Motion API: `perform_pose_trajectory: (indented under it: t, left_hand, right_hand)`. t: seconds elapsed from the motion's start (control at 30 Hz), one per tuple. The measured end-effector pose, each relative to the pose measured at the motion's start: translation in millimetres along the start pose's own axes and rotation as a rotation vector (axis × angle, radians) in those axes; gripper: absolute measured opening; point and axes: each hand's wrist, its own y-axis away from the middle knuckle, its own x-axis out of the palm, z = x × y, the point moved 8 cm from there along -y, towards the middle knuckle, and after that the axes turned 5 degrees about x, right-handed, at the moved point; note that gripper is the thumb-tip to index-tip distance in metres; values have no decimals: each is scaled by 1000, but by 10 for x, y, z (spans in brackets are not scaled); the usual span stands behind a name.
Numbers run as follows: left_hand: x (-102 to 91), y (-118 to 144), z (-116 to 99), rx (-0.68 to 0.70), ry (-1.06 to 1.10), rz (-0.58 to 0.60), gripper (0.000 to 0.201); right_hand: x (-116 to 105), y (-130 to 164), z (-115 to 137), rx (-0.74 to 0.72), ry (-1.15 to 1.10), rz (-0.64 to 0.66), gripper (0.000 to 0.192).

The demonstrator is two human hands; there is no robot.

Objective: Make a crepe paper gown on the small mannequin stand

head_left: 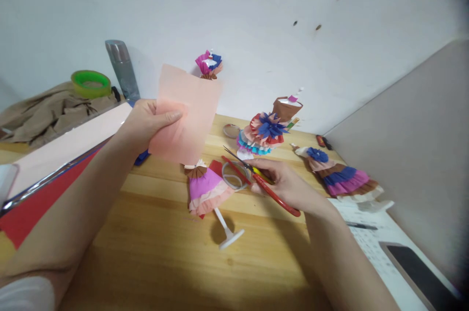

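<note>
A sheet of pink crepe paper [194, 115] is pinched upright in my left hand [148, 120], thumb on its face. My right hand [282, 181] grips scissors [273, 193] with red and yellow handles, their blades parted slightly and pointing toward the paper but apart from it. Between my hands a paper-dressed figure on a white stand [210, 191], in a purple and pink skirt, leans over the table; the paper hides part of its top. Beside it, near the scissors, lies a clear roll of tape [235, 175].
Dressed figures stand behind [269, 125] and lie at right [340, 174]. Paper sheets [73, 140], a green tape roll [91, 84], brown cloth [44, 110] and a bottle [123, 69] are at left. A phone [421, 272] rests on white printed paper [361, 237] at right.
</note>
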Motion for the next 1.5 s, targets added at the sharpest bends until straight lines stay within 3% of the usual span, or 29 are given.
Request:
perform_pose_trajectory:
  t: [1.03,1.13,1.33,1.5]
  left_hand:
    - [66,-67,80,34,-159,65,27]
    - [112,-52,108,14,-169,74,28]
    - [316,-18,292,-75,-95,223,31]
    - [434,-5,410,-94,-98,282,31]
  right_hand:
    - [-13,7,-22,4,116,-21,58]
    - [-22,15,-7,3,113,-24,58]
    - [-79,98,154,-84,247,-19,52]
    - [-87,125,186,-105,306,-16,53]
